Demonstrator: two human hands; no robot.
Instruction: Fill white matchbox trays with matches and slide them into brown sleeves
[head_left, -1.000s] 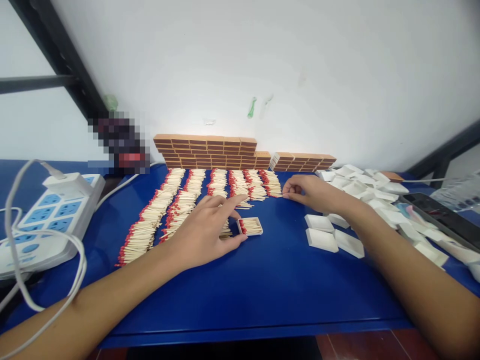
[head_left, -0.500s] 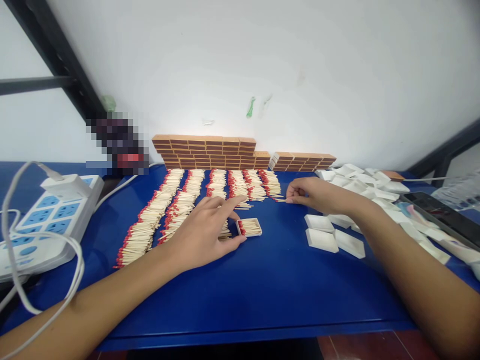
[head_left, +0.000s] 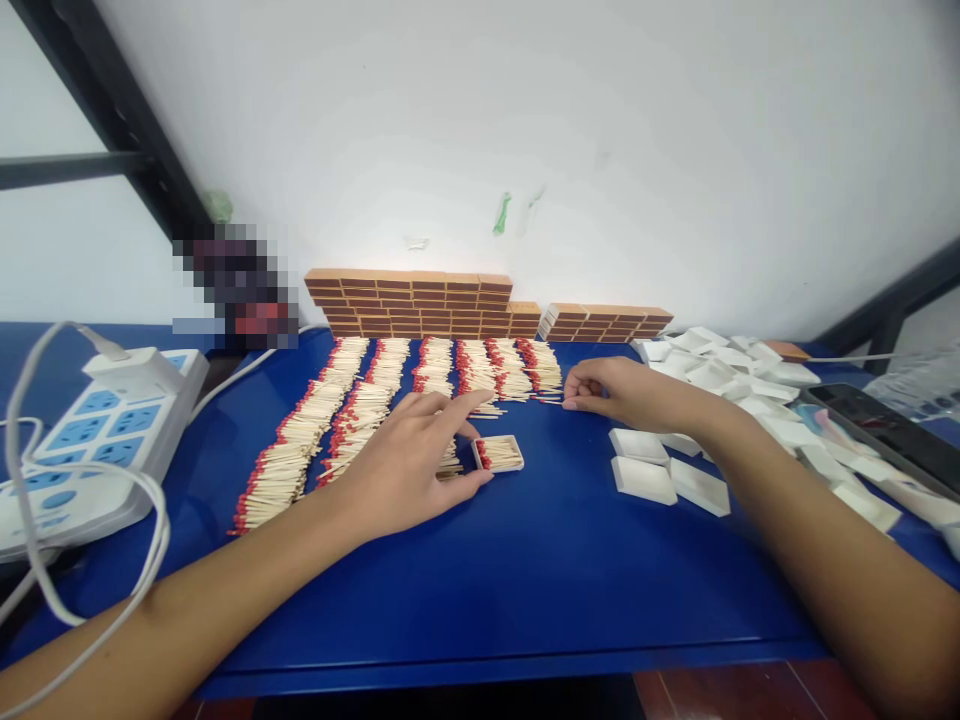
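A small matchbox tray (head_left: pixel 510 455) lies on the blue table, partly filled with red-headed matches. My left hand (head_left: pixel 409 455) is over its left end; thumb and one finger hold the tray at its near and far sides, while the index finger stretches out above. My right hand (head_left: pixel 600 388) is closed, thumb and fingertips pinched on a match (head_left: pixel 551 402) at the near end of the rightmost match row (head_left: pixel 541 370). Further rows of matches (head_left: pixel 281 478) lie to the left, some hidden beneath my left hand.
Stacked matchboxes (head_left: pixel 412 305) and a lower stack (head_left: pixel 607 322) line the wall. Empty white trays (head_left: pixel 643 480) lie at right, with a larger heap (head_left: pixel 712 372) behind. A phone (head_left: pixel 885 430) is far right; a power strip (head_left: pixel 97 450) with a white cable (head_left: pixel 159 520) is left.
My right hand has shifted slightly left, toward the rightmost match row, with its fingertips still pinched. My left hand and the tray have stayed in place.
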